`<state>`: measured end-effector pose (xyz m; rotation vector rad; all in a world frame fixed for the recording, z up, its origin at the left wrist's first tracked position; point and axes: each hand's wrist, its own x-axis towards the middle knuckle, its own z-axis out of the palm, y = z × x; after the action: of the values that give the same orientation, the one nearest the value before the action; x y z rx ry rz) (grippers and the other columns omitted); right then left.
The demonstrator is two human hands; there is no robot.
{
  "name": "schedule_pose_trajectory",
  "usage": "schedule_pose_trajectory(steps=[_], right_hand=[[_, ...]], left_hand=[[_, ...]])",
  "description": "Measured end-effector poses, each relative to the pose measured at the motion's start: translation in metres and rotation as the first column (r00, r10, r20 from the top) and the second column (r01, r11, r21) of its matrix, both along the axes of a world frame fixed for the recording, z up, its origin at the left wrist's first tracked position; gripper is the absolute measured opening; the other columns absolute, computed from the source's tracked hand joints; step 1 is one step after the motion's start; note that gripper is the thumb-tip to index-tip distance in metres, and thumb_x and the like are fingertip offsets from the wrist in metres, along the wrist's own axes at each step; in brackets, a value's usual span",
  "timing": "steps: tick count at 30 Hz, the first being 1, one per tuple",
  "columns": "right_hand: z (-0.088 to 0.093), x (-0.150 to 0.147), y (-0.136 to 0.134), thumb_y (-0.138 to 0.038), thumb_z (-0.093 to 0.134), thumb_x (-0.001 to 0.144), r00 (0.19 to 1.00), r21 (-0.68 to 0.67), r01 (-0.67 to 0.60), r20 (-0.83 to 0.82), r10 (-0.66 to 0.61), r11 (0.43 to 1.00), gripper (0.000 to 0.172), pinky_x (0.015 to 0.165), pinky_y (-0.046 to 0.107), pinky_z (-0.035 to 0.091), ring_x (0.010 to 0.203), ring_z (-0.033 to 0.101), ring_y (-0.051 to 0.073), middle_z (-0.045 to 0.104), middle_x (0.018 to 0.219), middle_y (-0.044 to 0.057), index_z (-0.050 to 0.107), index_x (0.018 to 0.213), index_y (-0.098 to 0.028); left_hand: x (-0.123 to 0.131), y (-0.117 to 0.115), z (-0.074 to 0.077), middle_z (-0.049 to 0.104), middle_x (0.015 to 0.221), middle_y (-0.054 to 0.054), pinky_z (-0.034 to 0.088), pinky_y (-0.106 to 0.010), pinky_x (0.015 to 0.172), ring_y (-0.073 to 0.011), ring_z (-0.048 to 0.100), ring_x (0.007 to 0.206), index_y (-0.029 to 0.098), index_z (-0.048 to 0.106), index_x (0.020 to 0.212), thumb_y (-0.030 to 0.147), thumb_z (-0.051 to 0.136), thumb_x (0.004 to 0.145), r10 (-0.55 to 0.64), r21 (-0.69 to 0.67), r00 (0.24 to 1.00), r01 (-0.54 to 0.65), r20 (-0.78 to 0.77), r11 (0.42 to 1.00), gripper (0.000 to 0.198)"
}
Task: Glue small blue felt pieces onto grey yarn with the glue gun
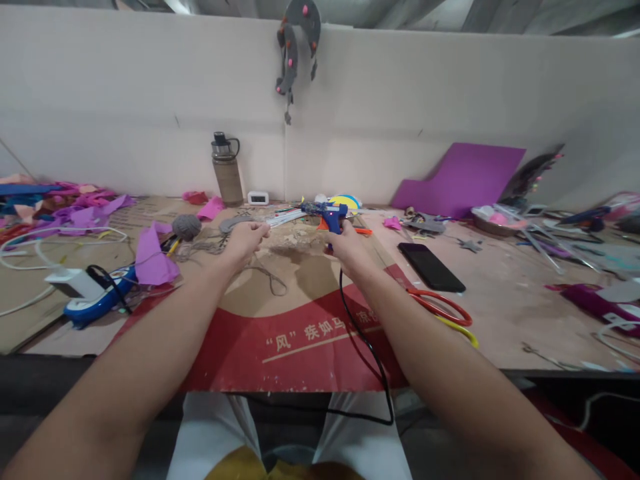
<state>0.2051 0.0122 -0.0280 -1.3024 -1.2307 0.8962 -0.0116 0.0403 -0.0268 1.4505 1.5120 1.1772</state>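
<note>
Bare forearms (165,347) reach over red-and-tan cardboard (300,373), right hand (346,245) gripping a blue glue gun (331,215) above it; left hand (245,243) pinched narrow, contents unclear. Keeping fingertips (265,229) clear of the nozzle (304,208) seems wise.

A craft workshop, by the look of it
A worktable (510,317) against a plain pale partition (150,100) carries a glue gun (334,215), a ball of grey yarn (187,227), heaped colourful scraps (90,215), a purple sheet (463,180), a blue power strip (91,309) and printed cardboard (240,363); a grey handmade-looking ornament (311,21) hangs above, and beams (500,15) show overhead
</note>
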Motion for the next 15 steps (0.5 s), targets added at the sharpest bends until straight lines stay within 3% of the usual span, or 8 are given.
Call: schedule_pose_trajectory(steps=[3,7,15], right_hand=[[0.004,-0.008,-0.007,-0.015,0.058,0.061,0.981,0.013,-0.108,-0.163,0.109,0.994,0.043,0.054,0.023,0.046,0.067,0.053,0.012,0.058,0.088,0.0,0.043,0.101,-0.023],[0.006,-0.014,-0.014,-0.021,0.061,0.067,0.953,0.104,-0.251,-0.146,0.264,0.962,0.035,0.049,0.02,0.04,0.061,0.048,0.009,0.057,0.084,-0.001,0.046,0.098,-0.021],[0.0,-0.019,-0.017,-0.032,0.048,0.082,0.959,0.13,-0.278,-0.024,0.283,0.952,0.02,0.045,0.02,0.037,0.052,0.04,0.007,0.055,0.082,-0.001,0.042,0.1,-0.024]], left_hand=[[0.0,0.001,0.0,0.054,0.061,-0.001,0.028,-0.019,0.042,-0.0078,0.039,0.049,0.015,0.059,0.066,0.035,0.06,0.075,0.038,0.043,0.999,-0.038,0.0,0.998,0.022],[-0.001,0.0,0.001,0.057,0.063,-0.002,0.032,-0.019,0.044,-0.0087,0.042,0.051,0.015,0.061,0.067,0.035,0.06,0.076,0.068,0.061,0.997,-0.067,-0.025,0.996,0.022],[0.001,-0.004,0.005,0.057,0.063,-0.001,0.03,-0.021,0.044,-0.0075,0.039,0.046,0.016,0.061,0.068,0.032,0.059,0.077,0.088,0.051,0.995,-0.085,-0.048,0.995,0.019]])
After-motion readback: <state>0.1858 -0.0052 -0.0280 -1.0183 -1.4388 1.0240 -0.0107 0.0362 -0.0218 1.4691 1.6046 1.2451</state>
